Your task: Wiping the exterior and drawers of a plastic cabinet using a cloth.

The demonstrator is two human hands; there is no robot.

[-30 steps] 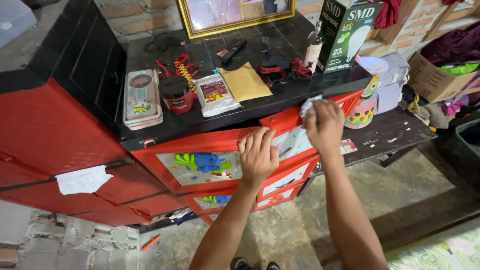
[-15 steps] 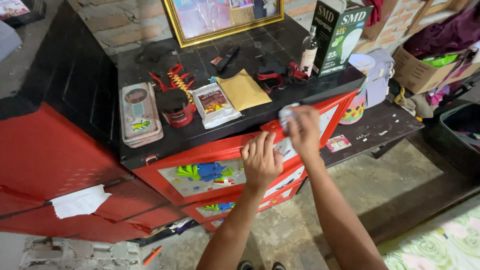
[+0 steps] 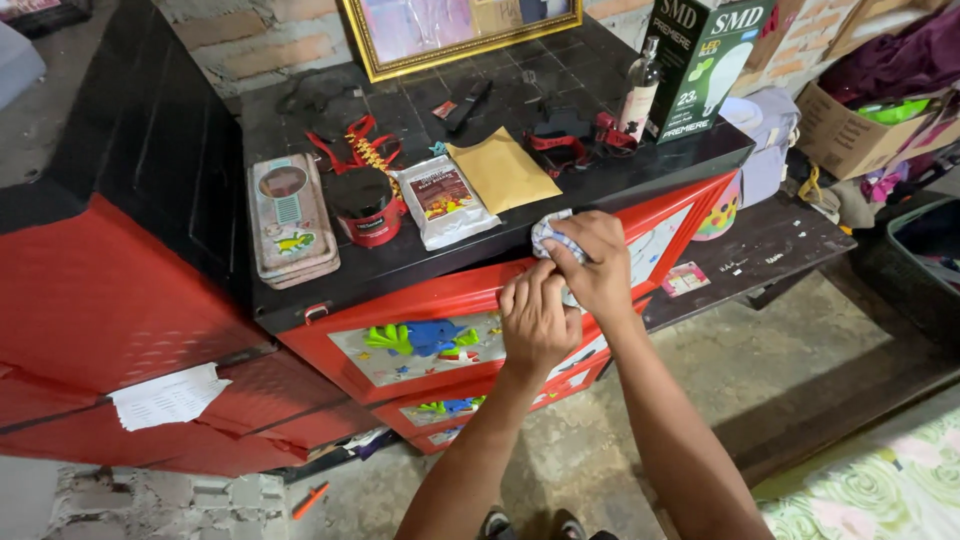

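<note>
My right hand [image 3: 592, 268] grips a crumpled white cloth [image 3: 547, 235] and presses it against the top front edge of a red plastic drawer cabinet [image 3: 420, 300] with a black top. My left hand [image 3: 535, 318] lies flat on the red front of the top drawer, just below and left of my right hand, fingers touching it. Cartoon pictures show on the drawer fronts [image 3: 425, 340].
On the black top lie a pink tin case [image 3: 288, 215], a dark red jar [image 3: 365, 205], a white sachet [image 3: 445, 198], a tan envelope [image 3: 502, 170], red straps [image 3: 570, 135], a small bottle [image 3: 640, 92], a green bulb box [image 3: 700, 60] and a gilt picture frame [image 3: 450, 30]. A low dark bench [image 3: 770, 250] stands right.
My right hand has slid the cloth leftward along the cabinet's top edge, from near the right corner toward the middle. My left hand stayed on the drawer front.
</note>
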